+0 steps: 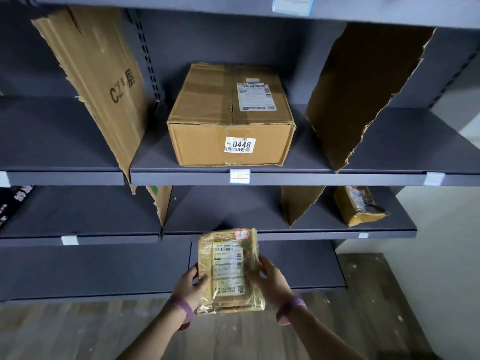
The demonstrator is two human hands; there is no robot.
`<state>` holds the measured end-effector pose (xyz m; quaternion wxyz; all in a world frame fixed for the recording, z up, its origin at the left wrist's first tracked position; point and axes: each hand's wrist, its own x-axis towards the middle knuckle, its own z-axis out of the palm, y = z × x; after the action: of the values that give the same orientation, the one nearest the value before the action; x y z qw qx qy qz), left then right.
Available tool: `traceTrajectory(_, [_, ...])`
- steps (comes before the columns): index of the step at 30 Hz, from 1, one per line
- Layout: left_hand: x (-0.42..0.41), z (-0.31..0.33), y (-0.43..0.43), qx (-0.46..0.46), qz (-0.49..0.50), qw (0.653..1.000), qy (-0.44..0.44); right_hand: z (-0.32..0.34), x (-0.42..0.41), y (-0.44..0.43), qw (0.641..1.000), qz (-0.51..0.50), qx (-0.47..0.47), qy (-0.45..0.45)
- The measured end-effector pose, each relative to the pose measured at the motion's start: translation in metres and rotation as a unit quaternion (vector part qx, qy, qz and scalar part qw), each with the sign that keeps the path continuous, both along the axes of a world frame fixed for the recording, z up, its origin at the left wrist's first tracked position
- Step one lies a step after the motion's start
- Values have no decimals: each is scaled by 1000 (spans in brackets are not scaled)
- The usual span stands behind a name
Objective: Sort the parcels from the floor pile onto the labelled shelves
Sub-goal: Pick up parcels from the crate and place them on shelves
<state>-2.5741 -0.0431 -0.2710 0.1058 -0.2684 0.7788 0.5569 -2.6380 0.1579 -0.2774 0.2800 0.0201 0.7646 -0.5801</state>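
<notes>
A small flat parcel (228, 268), wrapped in yellowish tape with a white shipping label facing me, is held in front of the lower shelves. My left hand (191, 285) grips its left edge and my right hand (270, 280) grips its right edge. Its top edge reaches the front lip of the lower shelf (298, 236). On the middle shelf (311, 178) sits a large cardboard box (230, 118) marked 0448. A small taped parcel (358, 205) lies on the lower shelf at the right.
Torn cardboard dividers (96, 81) (363, 94) split the middle shelf into bays; smaller dividers (298, 203) stand on the lower shelf. White label tags (239, 176) sit on the shelf edges. A dark patterned item (13, 201) lies at far left. Wooden floor (259, 339) below.
</notes>
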Motion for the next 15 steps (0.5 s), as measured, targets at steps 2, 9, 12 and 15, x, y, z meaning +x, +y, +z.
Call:
traceTrajectory(2, [-4,-8,1,-10,-12,1000,-8,-14,-4,0,1000,11,13,-12])
traceTrajectory(9, [-2,-51,-1,-42,-45,995,-76,-65,-4,2,997,49,42,-30])
traceTrajectory(12, [-5,-62,-3,-48,-41,995,-83,-84,-6,0,996,56,54,-31])
traceTrajectory(15, [-10,-73,-7,-53,-25,994,-87,-93,-11,-5,994,74,71,-37])
